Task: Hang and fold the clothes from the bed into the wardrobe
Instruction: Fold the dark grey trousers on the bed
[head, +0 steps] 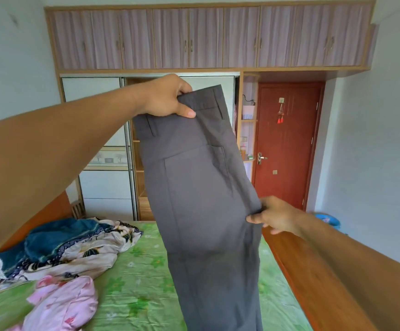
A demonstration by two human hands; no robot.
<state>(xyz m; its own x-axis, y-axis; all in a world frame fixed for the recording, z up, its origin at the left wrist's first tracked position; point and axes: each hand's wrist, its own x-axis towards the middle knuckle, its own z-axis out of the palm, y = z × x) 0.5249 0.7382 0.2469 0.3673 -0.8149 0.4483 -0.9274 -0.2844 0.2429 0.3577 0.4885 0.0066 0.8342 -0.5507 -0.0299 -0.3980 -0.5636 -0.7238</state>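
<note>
Grey trousers (201, 199) hang in the air over the bed, waistband up and legs falling below the frame's bottom edge. My left hand (164, 96) grips the waistband at its upper left. My right hand (274, 216) pinches the trousers' right edge at about seat height. On the green floral bed (137, 271) lie a blue and cream patterned garment (58, 247) and a pink garment (63, 304), both crumpled at the left. The wardrobe (103, 144) stands behind the bed with its sliding door partly open, showing wooden shelves.
A wooden bed frame edge (313, 283) runs along the right side. A red door (287, 144) is at the back right, beside narrow open shelves (249, 130). Purple-fronted upper cupboards (206, 37) span the wall. A blue object (327, 219) lies on the floor at right.
</note>
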